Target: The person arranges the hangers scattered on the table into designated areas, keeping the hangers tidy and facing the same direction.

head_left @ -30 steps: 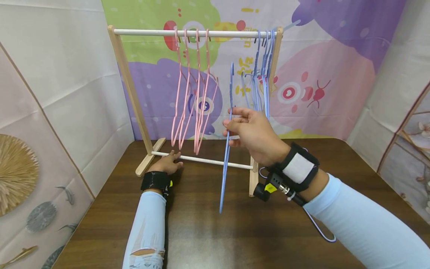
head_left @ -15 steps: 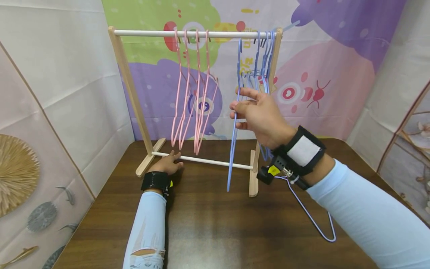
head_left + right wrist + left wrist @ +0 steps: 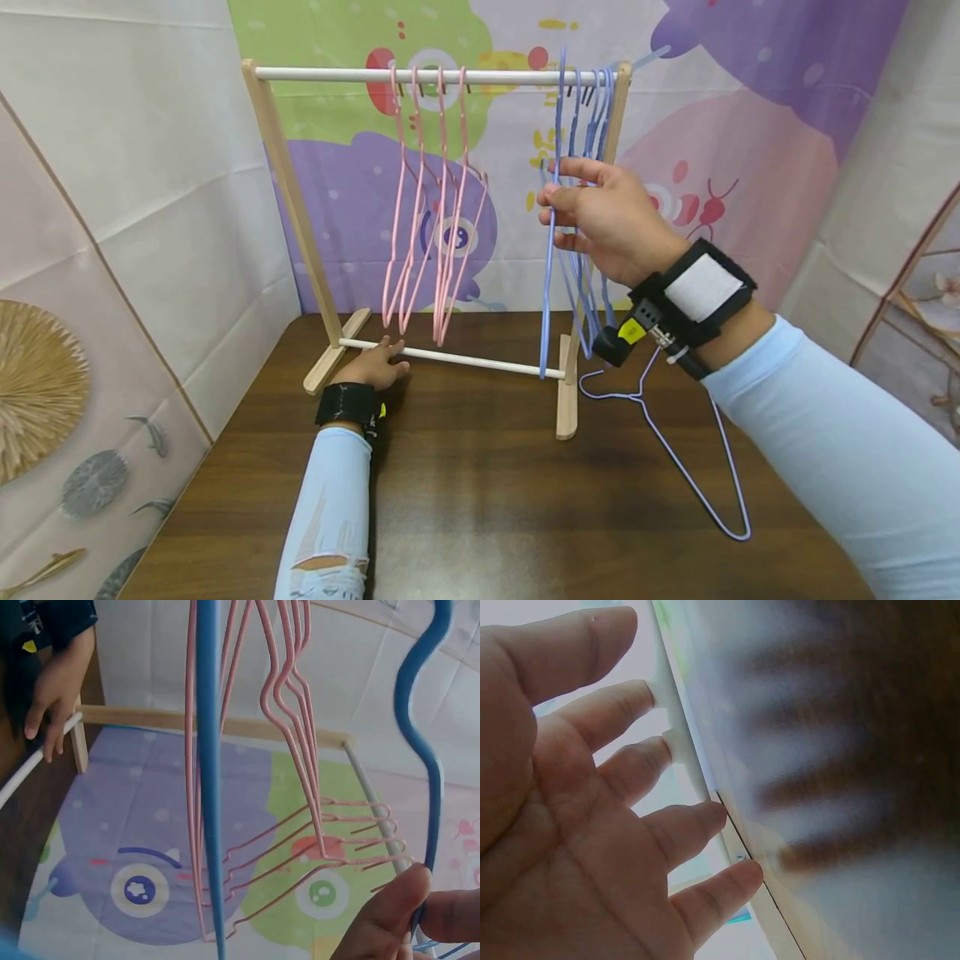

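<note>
My right hand [image 3: 622,217] pinches a blue hanger [image 3: 547,283] between thumb and fingers, just below its hook. That hook stands up at the white top rail [image 3: 322,74] of a wooden rack and overlaps it in the head view. In the right wrist view, the thumb [image 3: 397,907] presses on the hanger's wavy shoulder. My left hand [image 3: 369,365], fingers spread and fairly straight, lies at the rack's lower bar [image 3: 480,360]. Several blue hangers [image 3: 574,125] hang at the rail's right end, partly hidden behind my right hand. Several pink hangers [image 3: 443,133] hang left of centre.
Another blue hanger [image 3: 675,456] lies flat on the brown table [image 3: 480,500], right of the rack's wooden foot [image 3: 567,408] and partly under my right forearm. A printed cloth [image 3: 697,108] hangs behind the rack, with pale curtains at both sides.
My right hand has risen and moved rightward with the blue hanger, bringing its hook from below the rail up to it. More of the hanger on the table shows. The left hand stays put.
</note>
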`<state>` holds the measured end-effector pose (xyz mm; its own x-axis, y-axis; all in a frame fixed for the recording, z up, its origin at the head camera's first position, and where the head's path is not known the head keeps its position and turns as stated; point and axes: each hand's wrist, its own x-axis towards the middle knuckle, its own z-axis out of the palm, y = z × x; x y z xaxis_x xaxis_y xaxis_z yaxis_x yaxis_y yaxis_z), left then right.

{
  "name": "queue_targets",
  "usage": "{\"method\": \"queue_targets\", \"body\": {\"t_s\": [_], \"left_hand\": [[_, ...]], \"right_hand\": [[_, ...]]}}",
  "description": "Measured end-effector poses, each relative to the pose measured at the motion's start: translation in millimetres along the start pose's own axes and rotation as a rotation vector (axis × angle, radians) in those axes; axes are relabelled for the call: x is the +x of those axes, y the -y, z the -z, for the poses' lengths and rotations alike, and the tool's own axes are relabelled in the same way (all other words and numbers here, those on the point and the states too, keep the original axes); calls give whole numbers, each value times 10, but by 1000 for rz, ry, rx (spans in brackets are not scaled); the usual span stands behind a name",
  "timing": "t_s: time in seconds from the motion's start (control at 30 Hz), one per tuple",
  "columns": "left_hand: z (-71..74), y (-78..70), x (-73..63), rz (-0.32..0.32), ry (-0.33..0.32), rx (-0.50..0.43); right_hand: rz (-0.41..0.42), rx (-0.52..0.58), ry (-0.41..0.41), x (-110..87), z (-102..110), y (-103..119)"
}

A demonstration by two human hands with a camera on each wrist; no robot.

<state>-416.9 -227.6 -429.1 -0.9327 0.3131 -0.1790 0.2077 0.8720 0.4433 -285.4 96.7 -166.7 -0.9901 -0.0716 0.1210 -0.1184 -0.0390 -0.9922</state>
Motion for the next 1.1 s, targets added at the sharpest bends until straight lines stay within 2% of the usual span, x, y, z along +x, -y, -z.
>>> {"method": "queue_targets", "body": {"t_s": [0.27, 0.4, 0.6, 0.77, 0.97, 1.1], "left_hand": [[-2, 4, -9, 3, -3, -1], [-1, 16, -9, 0, -7, 4], [4, 10, -1, -11, -11, 1], [-3, -8, 2, -10, -9, 2], [3, -16, -12, -5, -9, 5], [2, 3, -13, 0, -11, 1]], "right_hand": [[-24, 72, 10, 80, 37, 123], [-67, 102, 6, 121, 44, 136], [-134, 67, -18, 182, 79, 81], [-107, -12, -12, 165, 111, 19], [43, -265, -31, 39, 147, -78], [102, -411, -64, -73, 182, -128]]}}
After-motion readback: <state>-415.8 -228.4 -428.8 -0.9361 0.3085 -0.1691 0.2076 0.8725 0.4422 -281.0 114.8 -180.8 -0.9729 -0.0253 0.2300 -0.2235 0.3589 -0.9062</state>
